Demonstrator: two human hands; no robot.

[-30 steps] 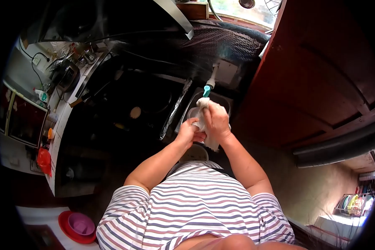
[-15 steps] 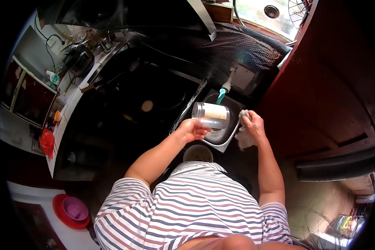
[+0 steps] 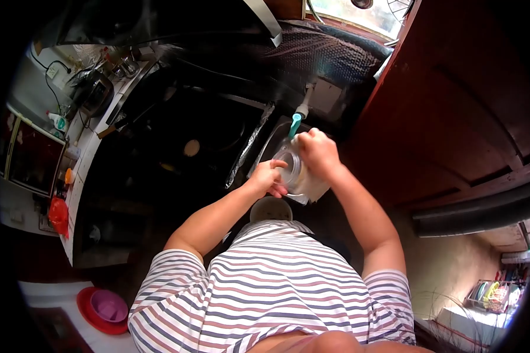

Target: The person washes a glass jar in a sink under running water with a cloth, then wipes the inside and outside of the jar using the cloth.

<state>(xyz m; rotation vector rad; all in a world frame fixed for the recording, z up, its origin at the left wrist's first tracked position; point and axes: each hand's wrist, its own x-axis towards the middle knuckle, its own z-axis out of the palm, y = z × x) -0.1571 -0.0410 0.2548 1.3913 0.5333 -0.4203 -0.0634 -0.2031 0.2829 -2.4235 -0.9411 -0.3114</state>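
Over the metal sink [image 3: 265, 154], my left hand [image 3: 270, 179] grips a clear plastic jar [image 3: 287, 167] by its side. The jar is tilted, with its round end turned toward me. My right hand [image 3: 319, 152] is closed on a pale cloth [image 3: 317, 187], which hangs down along the jar's right side. Part of the jar is hidden behind the cloth and that hand. Just beyond the jar is the tap [image 3: 300, 110] with its teal spout [image 3: 295, 125].
A bowl [image 3: 271, 209] stands close to my body, below the sink. The dark stove [image 3: 200, 126] lies to the left. Farther left, a white counter [image 3: 83, 170] carries a rice cooker [image 3: 98, 94]. A dark red door [image 3: 447, 112] rises at the right. A purple basin [image 3: 109, 306] sits lower left.
My right hand has brought the cloth from the sink's right side to the jar. The jar has turned, its round end now facing me more. The view has shifted slightly.
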